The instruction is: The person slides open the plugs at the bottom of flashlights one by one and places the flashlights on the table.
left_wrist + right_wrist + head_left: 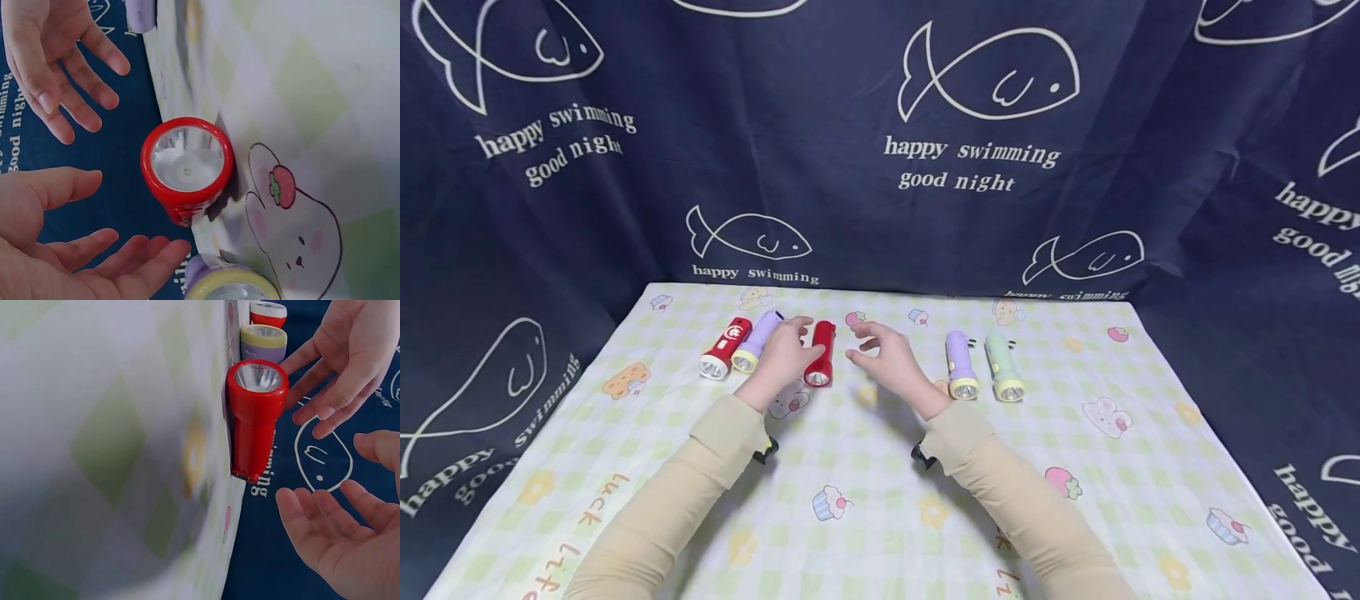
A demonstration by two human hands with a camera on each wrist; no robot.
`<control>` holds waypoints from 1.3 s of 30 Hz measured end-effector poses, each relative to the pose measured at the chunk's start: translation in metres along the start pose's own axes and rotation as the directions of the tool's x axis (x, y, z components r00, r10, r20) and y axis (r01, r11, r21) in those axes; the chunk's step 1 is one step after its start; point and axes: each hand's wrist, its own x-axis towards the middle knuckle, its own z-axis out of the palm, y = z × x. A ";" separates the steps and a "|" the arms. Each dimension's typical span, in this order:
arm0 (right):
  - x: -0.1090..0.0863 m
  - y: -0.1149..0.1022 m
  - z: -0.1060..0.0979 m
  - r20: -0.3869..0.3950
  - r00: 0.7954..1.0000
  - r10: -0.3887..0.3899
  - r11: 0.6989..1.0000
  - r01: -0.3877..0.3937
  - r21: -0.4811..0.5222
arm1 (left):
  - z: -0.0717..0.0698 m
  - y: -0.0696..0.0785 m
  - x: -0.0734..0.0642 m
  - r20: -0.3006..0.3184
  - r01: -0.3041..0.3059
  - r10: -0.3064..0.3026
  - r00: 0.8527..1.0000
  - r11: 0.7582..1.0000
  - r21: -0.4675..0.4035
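A red flashlight lies on the checked tablecloth between a person's two hands, its lens end toward the wearer. The left hand hovers just beside it, fingers loosely bent and thumb well apart from them; the left wrist view shows a gap between thumb and flashlight. The right hand hangs on the other side, its grasp likewise wide and holding nothing.

To the left, a purple flashlight lies near a red-and-white flashlight; whether the left fingertips touch the purple one cannot be told. Well to the right, a lilac flashlight and a green flashlight lie side by side, small dark prongs jutting from each.

All five are down in a rough row, lens ends facing the person. The red one appears the focus of the work, though whether it is yet to be lifted or already placed cannot be judged. Behind hangs a navy fish-print curtain.
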 end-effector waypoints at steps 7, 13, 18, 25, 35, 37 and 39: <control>0.002 0.001 0.010 -0.002 0.998 0.061 0.998 -0.061 0.017 | 0.001 -0.004 0.004 0.030 0.045 -0.045 0.999 0.999 0.007; 0.005 0.000 0.018 0.025 0.990 0.141 0.987 -0.143 0.075 | 0.002 -0.005 0.007 0.061 0.060 -0.061 0.996 0.998 0.025; 0.008 0.000 0.025 0.039 0.985 0.168 0.979 -0.171 0.110 | 0.004 -0.010 0.011 0.078 0.075 -0.076 0.994 0.997 0.010; 0.008 0.003 0.035 0.071 0.970 0.234 0.950 -0.243 0.195 | 0.008 -0.015 0.015 0.085 0.062 -0.062 0.994 0.998 0.008; 0.009 0.007 0.045 0.071 0.962 0.265 0.930 -0.274 0.244 | 0.018 -0.014 0.014 0.030 0.026 -0.026 0.999 1.000 0.014; 0.009 0.007 0.046 0.070 0.960 0.271 0.926 -0.280 0.252 | 0.021 -0.015 0.015 0.016 0.020 -0.020 1.000 1.000 0.012; 0.010 0.007 0.047 0.073 0.958 0.277 0.922 -0.287 0.259 | 0.023 -0.015 0.016 0.006 0.018 -0.018 1.000 1.000 0.006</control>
